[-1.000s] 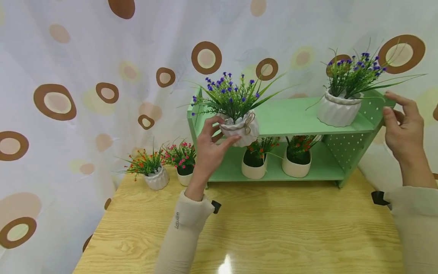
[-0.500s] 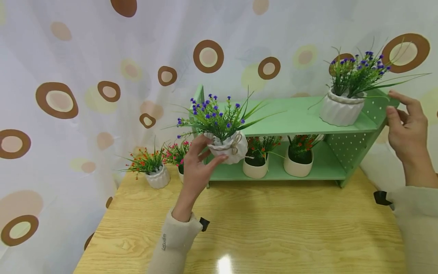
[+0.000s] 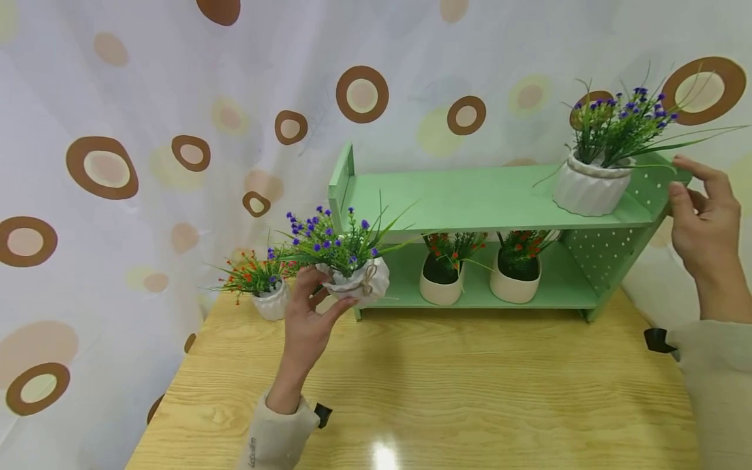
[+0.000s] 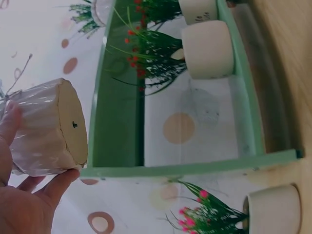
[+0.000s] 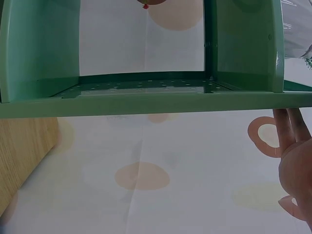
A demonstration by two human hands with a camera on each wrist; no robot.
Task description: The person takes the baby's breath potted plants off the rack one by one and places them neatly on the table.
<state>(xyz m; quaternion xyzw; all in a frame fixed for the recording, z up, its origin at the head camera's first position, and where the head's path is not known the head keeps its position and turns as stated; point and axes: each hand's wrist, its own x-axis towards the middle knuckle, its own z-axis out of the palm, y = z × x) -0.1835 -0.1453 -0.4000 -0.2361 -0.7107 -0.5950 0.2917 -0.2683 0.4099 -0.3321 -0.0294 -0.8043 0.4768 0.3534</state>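
Observation:
My left hand [image 3: 308,326] grips a white ribbed flowerpot [image 3: 361,287] with purple flowers and a twine bow. It is in the air before the left end of the green two-tier shelf [image 3: 446,196]. In the left wrist view the pot's underside [image 4: 73,124] shows, with my fingers [image 4: 58,183] against its wall. My right hand [image 3: 707,219] holds the upper corner of the shelf's right side panel between thumb and forefinger. The right wrist view shows fingers [image 5: 283,129] against that panel's outer face. Close by, a similar white pot of purple flowers [image 3: 590,189] stands on the top board.
Two cream pots [image 3: 442,287] with red flowers stand on the lower board. Left of the shelf, on the wooden table [image 3: 470,385], sit a white pot of orange flowers [image 3: 270,303] and a cream pot of pink flowers [image 4: 273,212]. A patterned curtain [image 3: 147,85] hangs behind.
My left hand has carried the purple-flower pot down and left, away from the top board to before the shelf's left end. My right hand stays at the side panel.

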